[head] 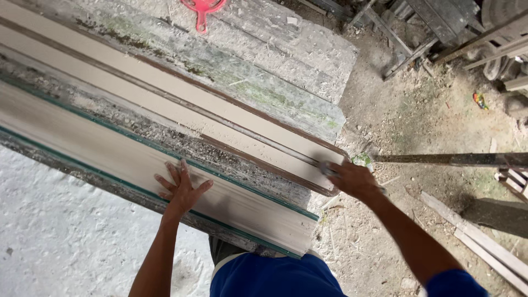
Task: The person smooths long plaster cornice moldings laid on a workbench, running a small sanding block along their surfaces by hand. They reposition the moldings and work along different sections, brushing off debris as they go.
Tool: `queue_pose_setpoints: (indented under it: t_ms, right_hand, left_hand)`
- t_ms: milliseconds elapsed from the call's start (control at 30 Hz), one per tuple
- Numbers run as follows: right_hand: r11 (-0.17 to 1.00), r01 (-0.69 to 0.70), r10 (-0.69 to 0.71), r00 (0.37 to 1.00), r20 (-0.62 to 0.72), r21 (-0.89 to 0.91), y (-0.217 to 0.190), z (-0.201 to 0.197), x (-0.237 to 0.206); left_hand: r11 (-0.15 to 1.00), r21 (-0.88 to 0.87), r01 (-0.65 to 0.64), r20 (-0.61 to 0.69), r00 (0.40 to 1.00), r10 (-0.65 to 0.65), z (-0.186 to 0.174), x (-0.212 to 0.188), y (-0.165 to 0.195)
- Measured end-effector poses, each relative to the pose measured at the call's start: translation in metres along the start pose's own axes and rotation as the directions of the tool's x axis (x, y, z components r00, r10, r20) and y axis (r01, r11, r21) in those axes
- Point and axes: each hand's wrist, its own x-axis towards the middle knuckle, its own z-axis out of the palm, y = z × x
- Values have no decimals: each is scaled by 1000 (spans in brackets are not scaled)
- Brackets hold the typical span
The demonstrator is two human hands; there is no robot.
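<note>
Two long pale moulded strips lie side by side on a rough bench. My left hand [180, 188] rests flat with fingers spread on the nearer strip [110, 151], which has green-edged borders. My right hand [352, 179] is closed around a small grey tool [328, 168] pressed against the end of the farther strip [181, 104], which has brown edges. The tool is mostly hidden by my fingers.
A red plastic object [202, 10] lies at the bench's far end. A white dusty surface [60, 236] is at lower left. Dirt floor with debris lies to the right, with wooden planks [484, 242], a horizontal bar [451, 159] and stacked timber [440, 27].
</note>
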Motion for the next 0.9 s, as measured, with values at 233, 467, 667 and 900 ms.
queue_pose_setpoints:
  t_ms: [233, 467, 667, 900]
  right_hand:
    - [976, 217, -217, 962, -164, -14, -99, -38, 84]
    - [996, -23, 30, 996, -82, 90, 27, 30, -14]
    - [991, 4, 6, 997, -77, 130, -22, 15, 17]
    - [995, 78, -63, 978, -198, 69, -143, -28, 70]
  left_hand:
    - [1000, -9, -2, 2, 1000, 2, -4, 3, -3]
    - [989, -122, -78, -13, 997, 77, 12, 16, -31]
    - [464, 846, -263, -1, 870, 494, 28, 35, -64]
    - [963, 209, -170, -178, 962, 208, 14, 30, -65]
